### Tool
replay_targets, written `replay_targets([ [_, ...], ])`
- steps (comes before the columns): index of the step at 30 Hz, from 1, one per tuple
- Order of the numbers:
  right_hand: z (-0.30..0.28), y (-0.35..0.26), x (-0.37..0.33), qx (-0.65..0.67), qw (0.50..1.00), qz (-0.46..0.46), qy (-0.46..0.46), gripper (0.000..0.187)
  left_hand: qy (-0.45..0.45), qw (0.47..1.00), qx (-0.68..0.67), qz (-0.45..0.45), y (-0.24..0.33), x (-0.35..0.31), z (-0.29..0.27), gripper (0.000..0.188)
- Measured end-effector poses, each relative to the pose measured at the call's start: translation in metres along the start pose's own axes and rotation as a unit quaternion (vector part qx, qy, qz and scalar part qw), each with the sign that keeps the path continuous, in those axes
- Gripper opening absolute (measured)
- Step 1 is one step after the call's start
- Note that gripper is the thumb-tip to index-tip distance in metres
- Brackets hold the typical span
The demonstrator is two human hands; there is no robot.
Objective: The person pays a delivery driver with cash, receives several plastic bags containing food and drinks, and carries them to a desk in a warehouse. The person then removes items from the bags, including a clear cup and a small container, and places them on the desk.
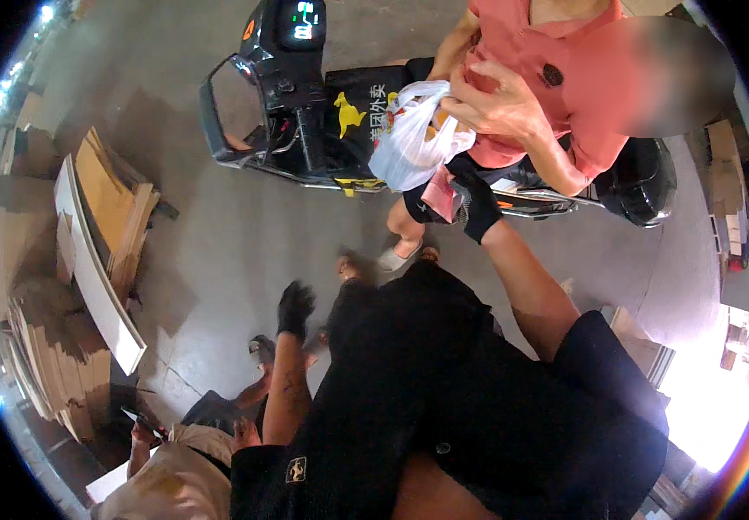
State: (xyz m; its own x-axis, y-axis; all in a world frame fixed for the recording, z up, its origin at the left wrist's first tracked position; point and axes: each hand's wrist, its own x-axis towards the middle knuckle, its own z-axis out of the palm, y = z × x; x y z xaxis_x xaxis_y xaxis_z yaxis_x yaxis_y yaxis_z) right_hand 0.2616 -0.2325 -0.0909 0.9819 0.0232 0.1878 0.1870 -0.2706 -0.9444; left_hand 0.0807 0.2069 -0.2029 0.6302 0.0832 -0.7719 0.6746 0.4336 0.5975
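Visibly, the gloved right hand (481,204) grips pink paper (440,192) just beside one white bag (411,149), near one scooter (311,139) — the gloved left hand (295,308) hangs apart, too blurred to tell how wide.

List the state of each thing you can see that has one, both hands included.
Right hand: black-gloved, raised, closed on something pink and paper-like.
Left hand: black-gloved, lowered, blurred; grip unclear.
White plastic bag: filled, held up by a co-worker's hand.
Scooter: upright.
Scooter display: lit.
Brown sheets: stacked.
Phone-like device: in another co-worker's hand; screen state unclear.
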Motion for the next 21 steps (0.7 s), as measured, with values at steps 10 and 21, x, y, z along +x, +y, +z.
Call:
replay_targets([
  [10,-0.003,0.011,-0.017,0.183,0.969,0.155,0.065,0.022,-0.214,0.905,0.273,0.246,0.085,-0.071,0.321,0.046],
  [21,-0.061,0.053,-0.047,0.257,0.931,0.255,-0.041,0.029,-0.027,0.798,0.431,0.421,0.099,-0.121,0.346,0.026],
])
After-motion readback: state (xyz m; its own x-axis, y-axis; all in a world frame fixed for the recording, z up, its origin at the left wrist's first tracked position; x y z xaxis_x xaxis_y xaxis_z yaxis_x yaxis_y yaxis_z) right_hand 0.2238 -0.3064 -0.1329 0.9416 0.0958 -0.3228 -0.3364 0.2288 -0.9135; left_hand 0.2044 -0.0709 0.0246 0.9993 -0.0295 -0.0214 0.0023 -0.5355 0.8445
